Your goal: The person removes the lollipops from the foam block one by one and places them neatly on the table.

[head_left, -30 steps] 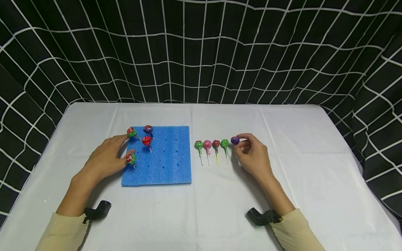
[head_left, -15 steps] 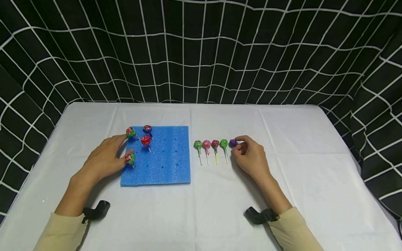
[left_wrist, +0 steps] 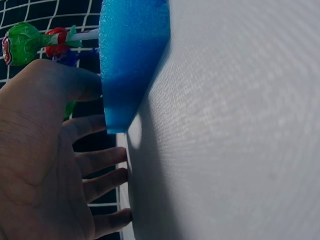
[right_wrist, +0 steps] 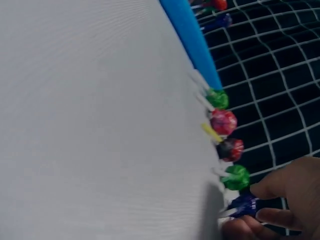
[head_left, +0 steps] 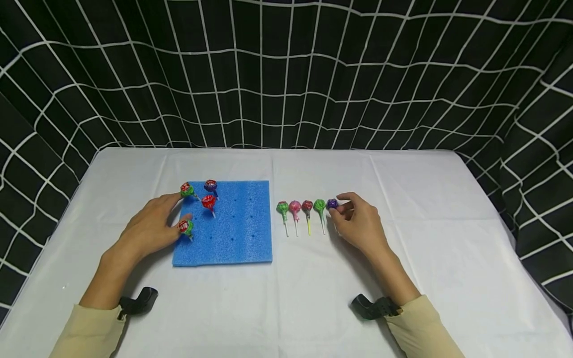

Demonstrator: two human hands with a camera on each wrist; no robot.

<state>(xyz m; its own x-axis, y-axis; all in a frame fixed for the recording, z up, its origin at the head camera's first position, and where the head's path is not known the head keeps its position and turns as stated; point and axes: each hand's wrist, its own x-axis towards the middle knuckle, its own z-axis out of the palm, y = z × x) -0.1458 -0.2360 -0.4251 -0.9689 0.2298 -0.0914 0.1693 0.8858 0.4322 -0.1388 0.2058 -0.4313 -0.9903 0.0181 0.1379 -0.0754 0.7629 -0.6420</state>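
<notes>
My right hand (head_left: pixel 360 223) pinches a purple-wrapped lollipop (head_left: pixel 332 203) at the right end of a row on the white cloth. Left of it in that row lie a green lollipop (head_left: pixel 320 205), a dark red one with a yellow stick (head_left: pixel 307 205), a pink one (head_left: pixel 295 207) and another green one (head_left: pixel 282 207). My left hand (head_left: pixel 149 226) rests against the left edge of a blue foam block (head_left: pixel 241 248), fingers spread and thumb on the block. Stuck in the foam stand several lollipops, among them a red one (head_left: pixel 208 201) and a purple one (head_left: pixel 211 186).
Small holes dot the foam's middle and right side. A white cloth (head_left: pixel 313 298) covers the table. Black curtain with white netting (head_left: pixel 286 74) hangs behind and at both sides. Each wrist carries a black camera mount, one at the left wrist (head_left: pixel 140 301).
My right hand has shifted slightly left and down, bringing the purple lollipop beside the green one at the row's end. The left hand stays at the foam block.
</notes>
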